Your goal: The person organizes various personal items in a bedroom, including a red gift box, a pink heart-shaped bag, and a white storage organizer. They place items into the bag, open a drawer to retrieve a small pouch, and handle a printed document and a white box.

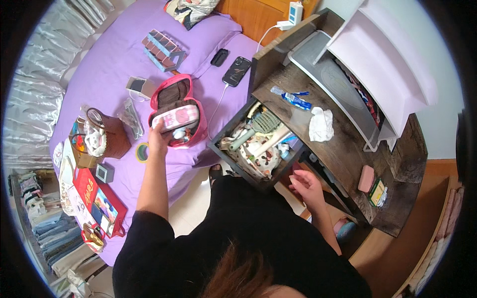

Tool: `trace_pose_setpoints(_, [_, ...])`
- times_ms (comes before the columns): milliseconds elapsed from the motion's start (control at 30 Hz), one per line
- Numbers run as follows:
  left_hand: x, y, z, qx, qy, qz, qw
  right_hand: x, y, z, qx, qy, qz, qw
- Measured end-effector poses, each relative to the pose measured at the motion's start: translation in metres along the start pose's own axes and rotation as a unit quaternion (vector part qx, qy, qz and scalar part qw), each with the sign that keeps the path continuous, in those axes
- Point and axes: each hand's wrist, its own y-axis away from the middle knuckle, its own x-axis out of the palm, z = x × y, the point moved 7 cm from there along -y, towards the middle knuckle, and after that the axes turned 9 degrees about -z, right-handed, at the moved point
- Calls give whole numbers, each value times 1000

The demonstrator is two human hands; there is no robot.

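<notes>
My left hand (158, 139) grips the near end of a pink-and-white checked pouch (175, 117), which is over an open pink zip bag (202, 131) on the bed. Small white and blue items lie inside that bag, and its lid is folded back. My right hand (306, 187) is empty, fingers loosely bent and apart, just right of a pulled-out drawer (226, 158). The drawer holds a green hairbrush (266, 122), a spotted cloth item (259, 151) and other small things, partly overlapping.
On the purple bed (114, 54) are a brown basket (117, 136), a red gift bag (117, 218), a striped box (163, 49) and a charging phone (237, 71). The dark wooden desk (343, 154) bears a crumpled tissue (321, 124), a blue packet (296, 101) and a pink box (366, 179).
</notes>
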Motion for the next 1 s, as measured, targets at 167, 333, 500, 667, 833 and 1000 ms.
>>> trace_pose_setpoints(167, [-48, -86, 50, -151, 30, -41, 987, 2, -2, -9, 22, 40, -32, 998])
trace_pose_setpoints(333, [-48, -119, 87, -145, 75, -21, 986, 24, -2, -4, 24, 25, -43, 998])
trace_pose_setpoints(500, [-50, -133, 80, -95, -5, -28, 995, 56, 9, 1, 15, 20, -67, 997])
trace_pose_setpoints(667, [-60, -149, 92, -180, -8, 7, 984, 81, 9, -15, -18, 44, -97, 994])
trace_pose_setpoints(833, [-57, -169, 98, -236, -25, 38, 971, 103, 26, -8, -27, 25, -146, 989])
trace_pose_setpoints(1000, [-45, -171, 104, -265, -52, 14, 963, 104, 54, -13, -18, 28, -221, 975])
